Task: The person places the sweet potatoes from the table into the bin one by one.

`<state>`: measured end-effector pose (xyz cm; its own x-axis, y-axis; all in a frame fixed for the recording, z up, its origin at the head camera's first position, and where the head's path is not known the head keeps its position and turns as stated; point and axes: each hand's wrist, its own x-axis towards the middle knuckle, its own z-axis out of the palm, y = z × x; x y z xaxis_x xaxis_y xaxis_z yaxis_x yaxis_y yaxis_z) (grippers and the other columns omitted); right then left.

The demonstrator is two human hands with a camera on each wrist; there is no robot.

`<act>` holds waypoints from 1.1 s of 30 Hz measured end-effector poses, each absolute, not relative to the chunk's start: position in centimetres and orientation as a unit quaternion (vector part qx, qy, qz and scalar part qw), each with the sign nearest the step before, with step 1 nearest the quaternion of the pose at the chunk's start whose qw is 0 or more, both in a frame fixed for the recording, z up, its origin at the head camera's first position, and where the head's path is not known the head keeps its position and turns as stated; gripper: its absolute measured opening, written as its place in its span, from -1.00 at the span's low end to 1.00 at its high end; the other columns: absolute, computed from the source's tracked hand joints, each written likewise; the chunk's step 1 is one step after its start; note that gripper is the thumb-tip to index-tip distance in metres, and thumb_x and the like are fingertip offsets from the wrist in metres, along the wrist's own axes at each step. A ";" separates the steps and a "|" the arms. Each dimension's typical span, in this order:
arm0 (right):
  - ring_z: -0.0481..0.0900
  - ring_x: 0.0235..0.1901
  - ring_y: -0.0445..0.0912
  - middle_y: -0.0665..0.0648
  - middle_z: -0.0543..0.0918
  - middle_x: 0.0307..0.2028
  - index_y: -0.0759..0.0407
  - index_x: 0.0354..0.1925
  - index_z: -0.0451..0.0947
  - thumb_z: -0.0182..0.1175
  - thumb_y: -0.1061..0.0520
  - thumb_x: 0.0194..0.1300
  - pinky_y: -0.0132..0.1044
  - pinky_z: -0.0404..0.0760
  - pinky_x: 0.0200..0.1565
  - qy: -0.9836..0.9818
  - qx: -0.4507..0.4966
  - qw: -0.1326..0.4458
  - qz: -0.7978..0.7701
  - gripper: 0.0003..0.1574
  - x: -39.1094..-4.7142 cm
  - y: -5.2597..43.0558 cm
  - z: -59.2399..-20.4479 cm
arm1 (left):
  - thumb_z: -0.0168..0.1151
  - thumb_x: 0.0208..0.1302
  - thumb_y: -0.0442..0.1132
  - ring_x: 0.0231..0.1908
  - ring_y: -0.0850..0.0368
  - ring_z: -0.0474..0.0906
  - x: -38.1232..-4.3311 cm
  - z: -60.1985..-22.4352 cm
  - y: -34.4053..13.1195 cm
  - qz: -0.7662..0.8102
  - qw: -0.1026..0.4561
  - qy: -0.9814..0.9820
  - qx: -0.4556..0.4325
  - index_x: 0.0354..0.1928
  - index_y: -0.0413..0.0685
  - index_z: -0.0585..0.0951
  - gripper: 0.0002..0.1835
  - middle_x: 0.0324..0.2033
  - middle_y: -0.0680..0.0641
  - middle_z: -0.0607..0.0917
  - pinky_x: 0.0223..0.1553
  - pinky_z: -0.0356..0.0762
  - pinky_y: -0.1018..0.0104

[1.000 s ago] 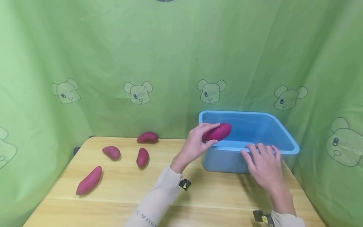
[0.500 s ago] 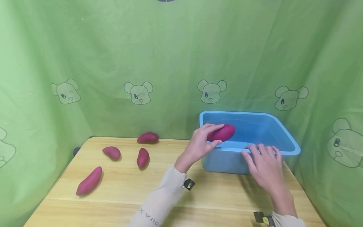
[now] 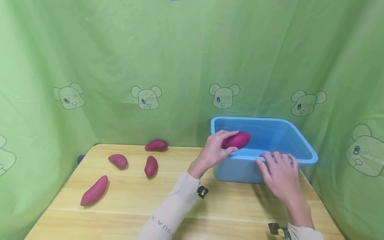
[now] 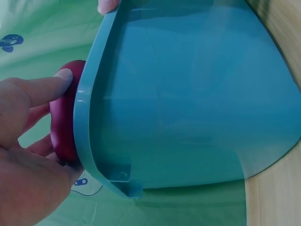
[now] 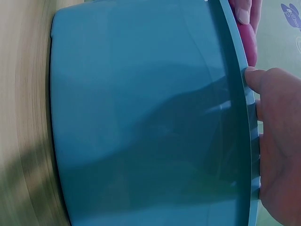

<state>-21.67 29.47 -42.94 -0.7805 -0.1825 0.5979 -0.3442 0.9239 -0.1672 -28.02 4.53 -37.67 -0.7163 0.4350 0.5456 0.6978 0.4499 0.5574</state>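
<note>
My left hand (image 3: 213,150) holds a purple-red sweet potato (image 3: 241,140) between thumb and fingers, over the near left part of a blue plastic tub (image 3: 237,171). In the left wrist view the sweet potato (image 4: 60,125) shows just beyond the tub's rim (image 4: 83,103), partly hidden by it. At the front rim, my right hand (image 3: 282,176) grips the tub, fingers hooked over the edge and thumb on the near side. The right wrist view shows that thumb (image 5: 254,77) against the rim.
Several more sweet potatoes lie on the left of the wooden table (image 3: 129,200), among them a long one (image 3: 94,191) nearest the front and another (image 3: 156,145) at the back edge. A green curtain (image 3: 180,60) with bear-head prints surrounds the table's back and sides.
The left hand has shifted slightly to the right with its sweet potato, further over the tub. My right hand keeps its place on the rim.
</note>
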 end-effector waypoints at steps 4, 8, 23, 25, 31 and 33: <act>0.41 0.08 0.37 0.33 0.58 -0.04 0.13 0.08 0.54 0.02 -0.14 0.57 0.48 0.01 0.32 -0.934 0.141 0.299 0.135 -0.58 -21.6 29.5 -42.9 | 0.46 0.30 -0.18 0.20 0.15 0.56 -28.2 -37.4 4.8 -0.392 0.147 -0.844 -0.336 0.35 0.03 0.58 -0.42 0.23 -0.03 0.65 0.14 0.50 0.50; 0.41 0.09 0.36 0.32 0.58 -0.04 0.13 0.08 0.54 0.02 -0.15 0.57 0.48 0.03 0.31 -0.934 0.141 0.300 0.136 -0.57 -21.6 29.5 -42.8 | 0.44 0.32 -0.18 0.19 0.13 0.57 -28.5 -37.4 5.2 -0.377 0.140 -0.851 -0.339 0.35 0.01 0.58 -0.44 0.23 -0.04 0.65 0.15 0.51 0.47; 0.41 0.07 0.38 0.33 0.57 -0.04 0.14 0.07 0.53 0.03 -0.14 0.57 0.48 0.02 0.31 -0.935 0.141 0.298 0.132 -0.58 -21.6 29.4 -42.8 | 0.26 0.45 -0.30 0.22 0.08 0.54 -28.4 -37.5 6.1 -0.323 0.106 -0.884 -0.321 0.40 -0.04 0.51 -0.50 0.25 -0.09 0.60 0.20 0.53 0.37; 0.42 0.07 0.37 0.33 0.58 -0.04 0.14 0.07 0.54 0.04 -0.14 0.56 0.48 0.03 0.31 -0.935 0.141 0.299 0.132 -0.58 -21.6 29.4 -42.8 | 0.27 0.45 -0.30 0.22 0.08 0.54 -28.4 -37.5 6.2 -0.316 0.110 -0.886 -0.321 0.40 -0.04 0.51 -0.49 0.25 -0.09 0.60 0.21 0.53 0.36; 0.42 0.08 0.37 0.32 0.58 -0.05 0.13 0.06 0.54 0.04 -0.15 0.56 0.48 0.03 0.31 -0.934 0.142 0.300 0.132 -0.58 -21.6 29.5 -42.8 | 0.30 0.41 -0.30 0.18 0.11 0.55 -28.3 -37.5 6.4 -0.294 0.115 -0.890 -0.329 0.38 -0.01 0.53 -0.50 0.22 -0.07 0.61 0.16 0.54 0.40; 0.42 0.07 0.37 0.32 0.58 -0.05 0.13 0.06 0.54 0.04 -0.14 0.56 0.47 0.03 0.31 -0.934 0.143 0.301 0.134 -0.58 -21.6 29.5 -42.9 | 0.30 0.41 -0.30 0.17 0.11 0.56 -28.3 -37.5 6.4 -0.290 0.115 -0.891 -0.331 0.36 -0.01 0.55 -0.50 0.21 -0.07 0.62 0.15 0.54 0.40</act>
